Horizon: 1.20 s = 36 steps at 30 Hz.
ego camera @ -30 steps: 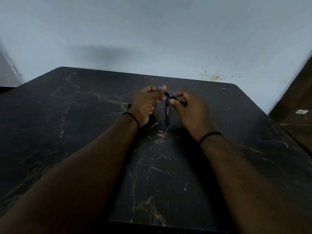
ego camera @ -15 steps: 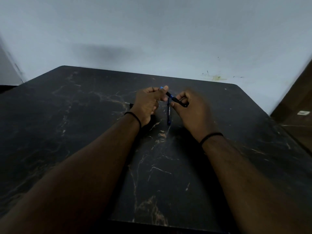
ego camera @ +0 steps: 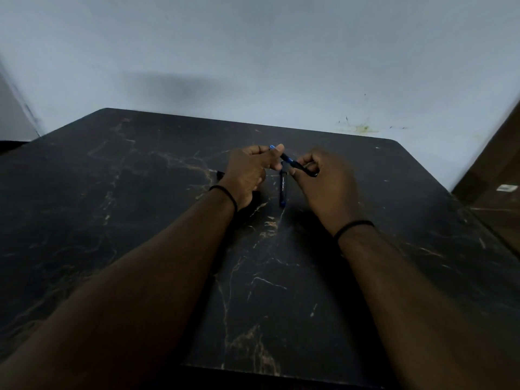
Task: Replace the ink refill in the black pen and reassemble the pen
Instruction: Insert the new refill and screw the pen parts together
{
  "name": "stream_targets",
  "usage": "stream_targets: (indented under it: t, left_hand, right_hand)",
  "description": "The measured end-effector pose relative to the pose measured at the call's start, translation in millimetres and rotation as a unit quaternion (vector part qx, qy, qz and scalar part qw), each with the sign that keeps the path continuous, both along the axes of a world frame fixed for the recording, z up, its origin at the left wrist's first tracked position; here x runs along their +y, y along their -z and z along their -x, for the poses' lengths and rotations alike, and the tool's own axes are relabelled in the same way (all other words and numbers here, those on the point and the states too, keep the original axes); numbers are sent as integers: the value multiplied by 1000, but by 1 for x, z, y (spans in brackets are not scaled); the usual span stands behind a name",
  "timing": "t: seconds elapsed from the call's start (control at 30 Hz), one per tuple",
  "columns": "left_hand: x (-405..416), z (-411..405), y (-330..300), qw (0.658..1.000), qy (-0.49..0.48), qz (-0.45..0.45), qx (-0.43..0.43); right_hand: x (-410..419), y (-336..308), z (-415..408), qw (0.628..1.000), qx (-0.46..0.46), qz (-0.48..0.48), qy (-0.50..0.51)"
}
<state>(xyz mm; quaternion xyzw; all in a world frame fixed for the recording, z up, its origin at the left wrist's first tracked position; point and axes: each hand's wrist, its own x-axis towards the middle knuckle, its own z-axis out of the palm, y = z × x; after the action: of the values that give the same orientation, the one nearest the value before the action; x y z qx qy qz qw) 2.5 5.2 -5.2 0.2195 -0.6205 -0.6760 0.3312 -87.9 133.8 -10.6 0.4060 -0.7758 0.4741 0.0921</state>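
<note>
Left hand (ego camera: 247, 173) pinches pen (ego camera: 292, 162) blue end; right hand (ego camera: 323, 178) grips barrel. Step, likely: unscrewing. Next: pull halves apart. Second pen (ego camera: 282, 190) between hands on table (ego camera: 140, 192).

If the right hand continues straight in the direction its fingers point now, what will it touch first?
Most likely the left hand. The right hand points leftward along the black pen that both hands grip, so the left fingertips at the pen's blue end come first. Depth is unclear; the second pen on the table seems lower.
</note>
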Motion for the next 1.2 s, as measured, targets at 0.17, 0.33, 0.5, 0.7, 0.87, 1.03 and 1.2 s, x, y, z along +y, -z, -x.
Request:
stream_targets:
  t: [0.17, 0.33, 0.5, 0.7, 0.87, 1.03, 1.2]
  left_hand:
    - [2, 2, 0, 1000, -3, 5, -5]
    - [4, 3, 0, 1000, -7, 7, -3]
    - [2, 3, 1, 1000, -10, 6, 6]
    - [1, 2, 2, 1000, -6, 7, 10]
    - [1, 2, 2, 1000, -6, 1, 12]
    - [0, 2, 2, 1000, -5, 1, 6]
    - [0, 2, 2, 1000, -10, -4, 10]
  right_hand:
    - [1, -1, 0, 1000, -4, -5, 15]
    - [1, -1, 0, 1000, 4, -3, 21]
    - [1, 0, 0, 1000, 6, -14, 15]
    - [-2, 3, 2, 998, 34, -46, -2]
    - [-4, 6, 3, 1000, -17, 0, -4]
    - [-4, 5, 5, 999, -5, -31, 6]
    - [-4, 2, 4, 998, 15, -68, -2]
